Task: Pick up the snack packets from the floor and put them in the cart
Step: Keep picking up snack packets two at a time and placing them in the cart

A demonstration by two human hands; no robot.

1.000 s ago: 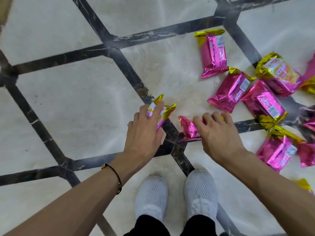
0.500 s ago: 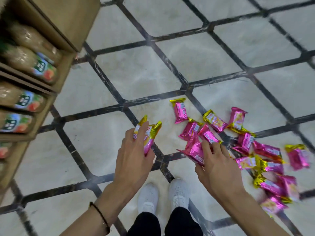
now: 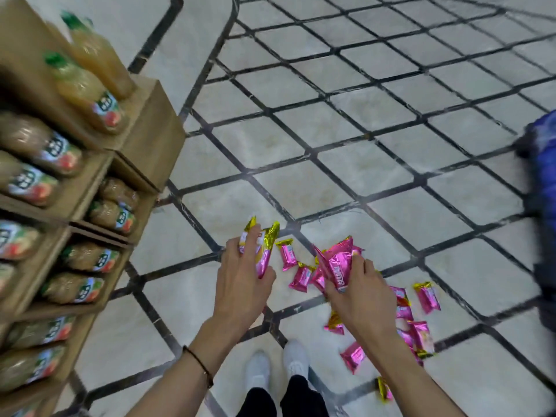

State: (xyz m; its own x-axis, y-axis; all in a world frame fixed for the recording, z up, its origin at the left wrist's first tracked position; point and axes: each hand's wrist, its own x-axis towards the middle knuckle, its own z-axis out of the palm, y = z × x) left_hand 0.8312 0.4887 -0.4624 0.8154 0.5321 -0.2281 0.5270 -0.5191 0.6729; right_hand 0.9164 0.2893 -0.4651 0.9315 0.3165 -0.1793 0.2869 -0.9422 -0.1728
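My left hand (image 3: 240,284) grips a pink-and-gold snack packet (image 3: 264,251) held well above the floor. My right hand (image 3: 361,293) holds another pink packet (image 3: 338,263) beside it. Below them, several more pink packets (image 3: 301,276) lie scattered on the tiled floor (image 3: 361,176), mostly under and to the right of my right arm. One packet (image 3: 426,296) lies apart at the right. A blurred blue object (image 3: 541,164) shows at the right edge; I cannot tell whether it is the cart.
A wooden shelf unit (image 3: 150,136) stocked with juice bottles (image 3: 90,85) stands at the left. My white shoes (image 3: 276,362) are at the bottom centre. The pale floor with dark diagonal lines stretches ahead.
Both hands have lifted away from the floor, each with a packet in it. The view has risen and widened, bringing the shelf at the left and a blue object at the right into sight.
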